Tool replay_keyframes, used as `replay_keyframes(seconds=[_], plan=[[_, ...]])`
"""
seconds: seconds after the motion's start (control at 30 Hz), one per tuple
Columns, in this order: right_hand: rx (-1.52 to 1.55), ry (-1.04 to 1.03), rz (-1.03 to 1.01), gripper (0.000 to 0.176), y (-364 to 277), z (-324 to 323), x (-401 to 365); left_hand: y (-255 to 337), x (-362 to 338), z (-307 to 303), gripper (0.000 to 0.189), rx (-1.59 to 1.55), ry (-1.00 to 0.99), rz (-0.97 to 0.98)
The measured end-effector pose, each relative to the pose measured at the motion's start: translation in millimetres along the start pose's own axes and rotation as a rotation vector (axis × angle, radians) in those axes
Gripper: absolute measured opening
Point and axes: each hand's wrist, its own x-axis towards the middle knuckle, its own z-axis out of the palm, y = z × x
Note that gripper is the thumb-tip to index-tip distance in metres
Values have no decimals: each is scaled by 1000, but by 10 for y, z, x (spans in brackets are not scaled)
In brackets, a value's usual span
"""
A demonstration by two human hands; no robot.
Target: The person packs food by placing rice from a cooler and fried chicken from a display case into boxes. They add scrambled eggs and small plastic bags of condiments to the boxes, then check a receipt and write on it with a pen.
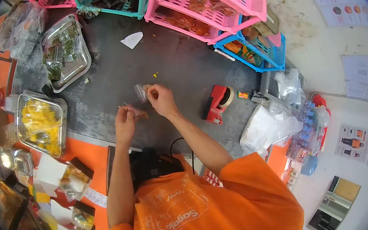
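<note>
My right hand [160, 100] has its fingers pinched on a small clear plastic bag [141, 93] with something light brown at its edge. To its left and nearer my body, my left hand [124, 120] pinches another small clear packet [138, 113] with a reddish-brown tint; its contents are too small to make out. Both hands are over the dark worktop [109, 71]. Just beyond them lie some yellow crumbs [155, 74] and a torn white piece of paper [132, 40]. A red tape dispenser [214, 105] stands to the right of my right hand.
Pink baskets [207, 2] and a blue basket [254, 51] of packets line the back right. At left are a tray with green wrapped pieces [66, 51] and a film-covered tray of yellow pieces [42, 123]. White plastic bags [268, 125] and bottles [306, 116] sit at right.
</note>
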Motion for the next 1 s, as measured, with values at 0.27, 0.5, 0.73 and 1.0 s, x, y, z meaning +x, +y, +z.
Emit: replay_keyframes(seconds=[0.27, 0.5, 0.73, 1.0], plan=[[242, 456, -409, 18, -1012, -1447, 1070, 1789, 935, 1315, 20, -300, -165, 286], [-659, 579, -540, 27, -218, -2555, 2492, 2481, 1641, 1929, 16, -489, -245, 246], [-821, 577, -471, 40, -195, -2750, 2824, 2409, 1924, 1908, 21, -400, -229, 258], [-287, 579, -436, 39, -390, -2462, 1879, 1967, 1182, 1213, 26, -323, -42, 145]])
